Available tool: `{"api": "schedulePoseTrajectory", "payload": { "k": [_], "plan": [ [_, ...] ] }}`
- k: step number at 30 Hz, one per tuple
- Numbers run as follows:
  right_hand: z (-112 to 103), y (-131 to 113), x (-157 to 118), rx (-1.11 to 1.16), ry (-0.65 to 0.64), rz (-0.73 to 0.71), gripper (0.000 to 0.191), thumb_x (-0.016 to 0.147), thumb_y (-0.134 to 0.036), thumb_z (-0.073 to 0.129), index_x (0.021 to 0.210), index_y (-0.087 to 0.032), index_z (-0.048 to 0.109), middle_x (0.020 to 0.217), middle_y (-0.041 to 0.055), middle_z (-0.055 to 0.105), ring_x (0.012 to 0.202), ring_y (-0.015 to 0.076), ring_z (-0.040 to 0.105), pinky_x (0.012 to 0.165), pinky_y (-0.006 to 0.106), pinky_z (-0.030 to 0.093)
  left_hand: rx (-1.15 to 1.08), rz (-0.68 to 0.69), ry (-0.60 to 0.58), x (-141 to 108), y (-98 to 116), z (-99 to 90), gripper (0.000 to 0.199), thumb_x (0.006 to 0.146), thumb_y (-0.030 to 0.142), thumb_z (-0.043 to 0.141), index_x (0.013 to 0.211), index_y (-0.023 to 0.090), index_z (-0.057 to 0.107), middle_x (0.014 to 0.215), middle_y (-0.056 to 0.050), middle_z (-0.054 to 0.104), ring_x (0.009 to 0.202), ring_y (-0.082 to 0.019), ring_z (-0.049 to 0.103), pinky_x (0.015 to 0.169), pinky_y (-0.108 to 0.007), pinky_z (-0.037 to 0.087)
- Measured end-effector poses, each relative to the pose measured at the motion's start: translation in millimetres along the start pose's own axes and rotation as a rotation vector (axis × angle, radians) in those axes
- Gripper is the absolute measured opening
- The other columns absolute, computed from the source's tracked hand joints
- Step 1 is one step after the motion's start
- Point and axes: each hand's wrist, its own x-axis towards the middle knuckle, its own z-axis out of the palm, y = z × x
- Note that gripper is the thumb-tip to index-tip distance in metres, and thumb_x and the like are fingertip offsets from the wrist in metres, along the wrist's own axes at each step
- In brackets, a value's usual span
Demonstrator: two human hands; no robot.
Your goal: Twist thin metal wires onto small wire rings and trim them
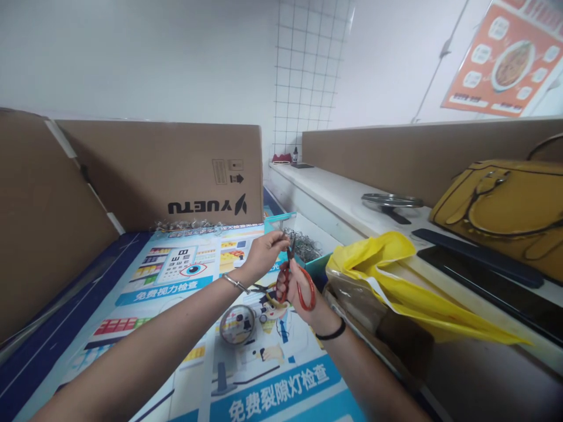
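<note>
My right hand [303,296] grips red-handled scissors [307,288], with the blades pointing up and away from me. Beside the blade tips, the fingers of my left hand [266,252] are pinched together; whatever they hold is too small to make out. Just beyond both hands stands an open teal-and-white box [281,221] with a tangle of thin grey wire-like pieces [303,245] inside. A second pair of scissors with yellow handles [273,300] lies on the printed poster sheet [185,316], partly behind my right hand. Close to them rests a roll of clear tape [237,324].
Cardboard panels [176,170] wall the left and back. Small shiny pieces [189,225] lie along the back edge. To the right are a yellow plastic bag [378,258], a white ledge [325,181] bearing a round mirror-like stand [391,201], a dark flat device [492,287] and a yellow handbag [505,205].
</note>
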Motion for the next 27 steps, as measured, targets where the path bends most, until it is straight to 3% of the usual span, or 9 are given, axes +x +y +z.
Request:
{"api": "schedulePoseTrajectory", "payload": {
  "k": [5,10,15,18,22,25,27],
  "plan": [
    [-1,0,7,0.033,0.045,-0.019,0.032,0.076,-0.047,0.061,0.074,-0.021,0.042,0.061,-0.0072,0.037,0.048,0.0063,0.033,0.046,0.02,0.033,-0.002,0.002,-0.01,6,-4,8.5,0.012,0.078,0.025,0.05,0.074,0.018,0.059,0.073,0.002,0.061,0.071,-0.013,0.056,0.068,-0.023,0.042],
    [-11,-5,23,0.048,0.106,-0.006,0.035,0.07,-0.038,0.063,0.064,-0.022,0.033,0.053,-0.0092,0.03,0.043,0.0055,0.028,0.042,0.02,0.03,-0.009,-0.043,-0.041,35,-10,27.4,0.01,0.075,0.022,0.051,0.07,0.016,0.058,0.062,0.001,0.058,0.063,-0.013,0.054,0.063,-0.024,0.041],
    [-25,-5,36,0.052,0.189,-0.071,0.035,0.068,-0.03,0.063,0.065,-0.023,0.029,0.051,-0.0116,0.02,0.04,0.0042,0.017,0.036,0.016,0.018,-0.042,-0.061,-0.084,57,-22,48.4,0.01,0.073,0.019,0.053,0.064,0.016,0.055,0.058,0.003,0.055,0.06,-0.012,0.053,0.061,-0.023,0.04],
    [-27,-5,36,0.02,0.195,-0.094,0.036,0.071,-0.031,0.063,0.065,-0.023,0.029,0.051,-0.0113,0.022,0.04,0.0042,0.017,0.035,0.016,0.017,-0.062,-0.066,-0.096,59,-25,50.4,0.009,0.073,0.017,0.053,0.064,0.015,0.055,0.058,0.003,0.055,0.06,-0.011,0.052,0.062,-0.024,0.04],
    [-19,-6,21,-0.035,0.172,-0.093,0.034,0.073,-0.034,0.064,0.067,-0.022,0.033,0.052,-0.0105,0.028,0.04,0.0041,0.022,0.036,0.017,0.019,-0.114,-0.11,-0.072,44,-21,29.0,0.007,0.075,0.018,0.051,0.069,0.015,0.053,0.063,0.002,0.057,0.062,-0.01,0.056,0.061,-0.022,0.041],
    [-11,-5,0,-0.131,0.136,-0.081,0.022,0.074,-0.031,0.065,0.077,-0.022,0.045,0.053,-0.0097,0.034,0.041,0.0052,0.028,0.038,0.018,0.023,-0.249,-0.215,-0.057,16,-16,-5.1,0.006,0.075,0.019,0.054,0.074,0.014,0.053,0.069,0.0,0.059,0.064,-0.01,0.059,0.058,-0.021,0.041],
    [-8,-2,-18,-0.414,0.09,-0.069,0.018,0.076,-0.034,0.062,0.086,-0.023,0.051,0.054,-0.0088,0.039,0.042,0.0064,0.032,0.04,0.02,0.026,-0.247,-0.258,-0.064,-12,-10,-33.1,0.008,0.077,0.022,0.054,0.075,0.014,0.054,0.073,-0.002,0.062,0.068,-0.011,0.06,0.059,-0.021,0.042]
  ]
}}
